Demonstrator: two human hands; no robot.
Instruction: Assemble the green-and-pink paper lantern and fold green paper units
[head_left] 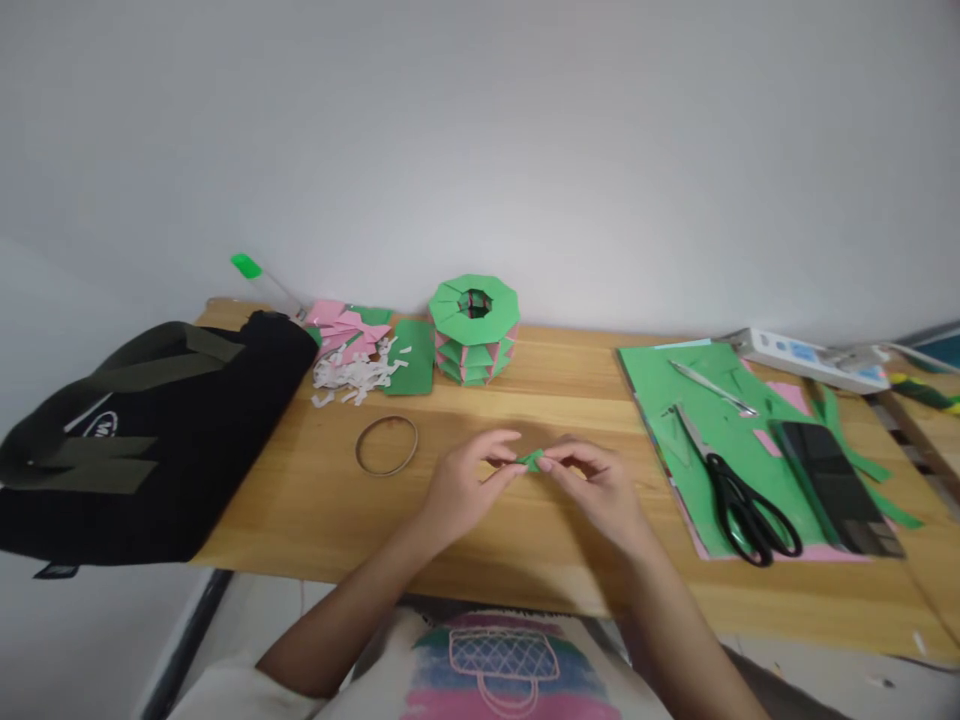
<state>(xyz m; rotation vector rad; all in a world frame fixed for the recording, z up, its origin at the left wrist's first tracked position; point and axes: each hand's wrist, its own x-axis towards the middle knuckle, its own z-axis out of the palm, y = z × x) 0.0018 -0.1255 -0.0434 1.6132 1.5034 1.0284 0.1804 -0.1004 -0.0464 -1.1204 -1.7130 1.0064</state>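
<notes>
A small folded piece of green paper [532, 461] is stretched between my two hands, a little above the wooden table. My left hand [471, 482] pinches its left end between thumb and fingers. The right end is pinched by my right hand [600, 485]. My fingertips cover part of the paper, so its full shape is hidden. Beyond my hands stands a green and pink folded-paper lantern [487, 312] with a hole in its top. To the left of my hands a thin round ring [386, 446] lies flat.
Black scissors [739, 500], a pen [712, 387] and a dark phone [836, 485] lie on green paper sheets [652, 385] at right. Behind them is a white power strip [810, 360]. At left are a black bag [187, 440], white paper scraps [352, 375] and pink paper pieces [349, 330].
</notes>
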